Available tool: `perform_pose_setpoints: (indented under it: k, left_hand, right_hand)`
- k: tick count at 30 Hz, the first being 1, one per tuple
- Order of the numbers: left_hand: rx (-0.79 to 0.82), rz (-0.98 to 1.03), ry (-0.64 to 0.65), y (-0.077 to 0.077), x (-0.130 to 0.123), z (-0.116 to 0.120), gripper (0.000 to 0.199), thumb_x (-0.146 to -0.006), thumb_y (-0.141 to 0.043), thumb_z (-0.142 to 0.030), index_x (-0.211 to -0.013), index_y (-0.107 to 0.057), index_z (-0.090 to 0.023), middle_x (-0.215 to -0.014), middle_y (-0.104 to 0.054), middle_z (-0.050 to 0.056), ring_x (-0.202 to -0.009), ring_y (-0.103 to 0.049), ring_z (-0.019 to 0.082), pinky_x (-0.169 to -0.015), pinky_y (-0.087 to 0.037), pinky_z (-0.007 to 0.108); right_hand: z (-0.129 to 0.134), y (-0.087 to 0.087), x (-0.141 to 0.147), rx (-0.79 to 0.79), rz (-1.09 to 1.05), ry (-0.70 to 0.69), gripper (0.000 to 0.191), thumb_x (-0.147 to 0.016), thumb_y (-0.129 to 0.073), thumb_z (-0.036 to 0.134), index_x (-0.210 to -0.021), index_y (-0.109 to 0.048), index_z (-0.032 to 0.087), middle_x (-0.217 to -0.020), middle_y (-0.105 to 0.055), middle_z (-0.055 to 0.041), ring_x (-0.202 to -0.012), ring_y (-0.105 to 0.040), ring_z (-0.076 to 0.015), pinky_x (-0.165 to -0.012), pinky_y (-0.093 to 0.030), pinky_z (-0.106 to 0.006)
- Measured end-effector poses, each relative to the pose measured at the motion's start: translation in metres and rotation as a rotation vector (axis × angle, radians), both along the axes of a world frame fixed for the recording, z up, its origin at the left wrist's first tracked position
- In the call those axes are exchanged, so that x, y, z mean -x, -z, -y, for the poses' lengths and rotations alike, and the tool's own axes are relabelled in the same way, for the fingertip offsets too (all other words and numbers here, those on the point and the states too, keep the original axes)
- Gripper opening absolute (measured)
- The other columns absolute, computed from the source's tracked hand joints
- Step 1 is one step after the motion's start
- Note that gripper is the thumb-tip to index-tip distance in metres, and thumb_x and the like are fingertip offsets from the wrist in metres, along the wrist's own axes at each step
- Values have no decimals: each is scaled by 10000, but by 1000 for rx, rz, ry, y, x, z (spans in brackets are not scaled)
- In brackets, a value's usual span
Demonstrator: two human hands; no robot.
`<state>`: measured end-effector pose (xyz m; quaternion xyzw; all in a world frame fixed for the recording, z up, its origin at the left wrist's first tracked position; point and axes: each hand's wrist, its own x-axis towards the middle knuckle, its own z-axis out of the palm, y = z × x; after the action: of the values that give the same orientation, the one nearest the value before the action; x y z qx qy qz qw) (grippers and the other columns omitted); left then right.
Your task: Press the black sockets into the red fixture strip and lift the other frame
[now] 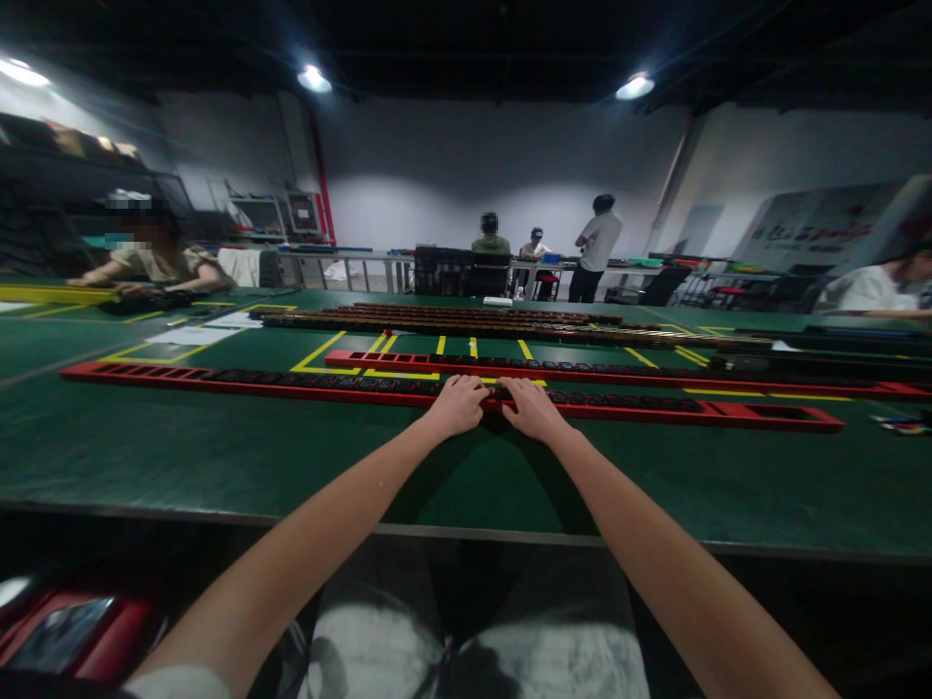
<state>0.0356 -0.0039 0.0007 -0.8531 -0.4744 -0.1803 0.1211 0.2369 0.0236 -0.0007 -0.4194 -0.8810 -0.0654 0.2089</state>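
A long red strip point(717, 416) with slots, many filled by small dark square pieces, lies across the green table in front of me. My left hand point(460, 404) and my right hand point(533, 408) meet near the middle of it. Their fingers curl over its top while the thumbs lie close to its near side. Between the fingertips there is a small dark piece point(494, 393), partly hidden by the fingers. Empty slots show at the strip's left end, and a longer dark recess sits at the right end.
Behind it lies a second red strip point(415, 362) with dark pieces. Farther back are long dark rods point(466, 322) and white papers point(193, 335). Yellow tape marks the green table point(218, 456). People work at left, right and back. Small colourful items point(901, 424) lie at the right.
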Motion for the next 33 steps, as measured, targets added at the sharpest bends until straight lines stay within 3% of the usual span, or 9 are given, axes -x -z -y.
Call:
perform_pose_setpoints:
  k: [9, 19, 23, 28, 33]
  left_hand:
    - [-30, 25, 18, 6, 1, -2, 465, -880, -475, -188, -1341, -533, -208, -1278, -576, 93, -1201, -513, 238, -1084, -390, 408]
    - [21, -13, -73, 6, 5, -5, 434, -950, -455, -317, -1372, -498, -227, -1311, -582, 97, -1199, -529, 261, -1054, -404, 437]
    - [80, -46, -135, 4, 9, -8, 497, -956, -468, -382, -1426, -454, -223, -1323, -588, 111, -1190, -550, 290, -1035, -411, 463]
    - [85, -43, -141, 4, 12, -11, 531, -965, -456, -459, -1441, -437, -224, -1323, -584, 127, -1194, -557, 303, -1002, -429, 465]
    - [67, -60, -144, 4, 12, -11, 518, -964, -457, -486, -1401, -480, -211, -1290, -595, 132, -1179, -566, 305, -980, -441, 453]
  right_hand:
    - [2, -7, 0, 12, 45, -41, 335, -898, -534, 190, -1222, -619, 196, -1227, -639, -112, -1138, -544, -268, -973, -423, -418]
    - [2, -8, -2, 14, 20, -47, 314, -920, -547, 218, -1219, -634, 182, -1231, -661, -110, -1166, -570, -267, -1014, -439, -416]
    - [3, -9, -1, -7, 50, -4, 422, -923, -554, 258, -1333, -579, 159, -1279, -652, -140, -1177, -594, -282, -1034, -438, -422]
    - [2, -9, 4, -45, 115, 34, 507, -928, -530, 273, -1402, -523, 94, -1355, -611, -181, -1264, -561, -289, -1143, -342, -451]
    - [0, -6, 4, -68, 134, 18, 471, -927, -518, 272, -1370, -547, 115, -1337, -630, -148, -1257, -569, -258, -1181, -284, -448]
